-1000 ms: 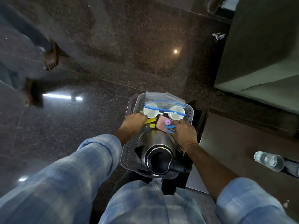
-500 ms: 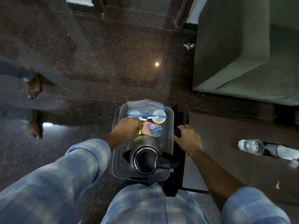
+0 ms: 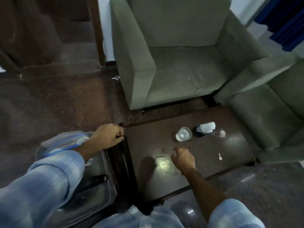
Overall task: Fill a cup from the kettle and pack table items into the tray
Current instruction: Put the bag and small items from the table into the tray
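Observation:
The grey tray [image 3: 97, 196] sits low at the left beside the dark wooden table [image 3: 148, 170], blurred and partly under my left sleeve. A clear plastic bag with blue lines [image 3: 64, 143] lies at its far end. A black handle-like part [image 3: 97, 178] shows in the tray; the kettle body is hidden. A glass cup holding water [image 3: 183, 136] stands on the table. My left hand [image 3: 108, 137] is curled shut by the table's near left corner. My right hand [image 3: 182, 157] hovers open over the table, short of the cup.
Behind the cup stands a dark object with white paper on it [image 3: 204, 130], beside a small clear item [image 3: 221, 133]. A small white scrap [image 3: 220, 156] lies to the right. Green armchairs [image 3: 181, 63] border the table's far and right sides.
The view swung up and right from the tray to the table. My right hand left the tray's side and reached out over the table. My left hand lifted off the tray's items.

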A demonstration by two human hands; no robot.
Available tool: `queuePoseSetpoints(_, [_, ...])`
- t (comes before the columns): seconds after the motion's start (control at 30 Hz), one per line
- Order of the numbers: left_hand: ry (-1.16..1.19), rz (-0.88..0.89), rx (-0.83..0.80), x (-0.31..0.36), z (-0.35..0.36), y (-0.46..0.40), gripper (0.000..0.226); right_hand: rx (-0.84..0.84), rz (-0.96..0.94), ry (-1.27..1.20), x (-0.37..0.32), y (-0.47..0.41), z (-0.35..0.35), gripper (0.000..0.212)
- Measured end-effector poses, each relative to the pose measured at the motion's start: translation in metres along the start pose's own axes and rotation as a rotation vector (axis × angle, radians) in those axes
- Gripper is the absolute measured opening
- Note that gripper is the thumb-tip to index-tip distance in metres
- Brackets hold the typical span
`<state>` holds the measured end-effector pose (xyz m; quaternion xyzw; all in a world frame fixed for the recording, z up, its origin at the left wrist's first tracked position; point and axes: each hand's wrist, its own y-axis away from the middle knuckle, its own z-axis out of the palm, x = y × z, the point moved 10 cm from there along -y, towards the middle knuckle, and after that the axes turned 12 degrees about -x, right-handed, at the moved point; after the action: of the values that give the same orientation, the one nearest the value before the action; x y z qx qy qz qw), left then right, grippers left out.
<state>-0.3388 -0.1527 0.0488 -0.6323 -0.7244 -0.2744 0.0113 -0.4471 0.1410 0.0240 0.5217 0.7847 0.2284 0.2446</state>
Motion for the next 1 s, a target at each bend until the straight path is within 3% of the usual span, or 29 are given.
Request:
queuePoseSetpoints(0.4, [-0.035, 0.061, -0.07, 0.225, 0.016, -0.075, 0.01, 0.031, 0.305, -0.259, 0.29, 0.007, -0.037, 0.032])
queuePoseSetpoints(0.67, [-0.009, 0.112, -0.194, 0.288, 0.071, -0.104, 0.007, 0.084, 0.365, -0.355, 0.352, 0.025, -0.018, 0.023])
queuePoseSetpoints(1.0, [0.105, -0.037, -0.272, 0.335, 0.14, -0.156, 0.012, -0.028, 0.332, -0.522, 0.422, -0.085, 0.004, 0.027])
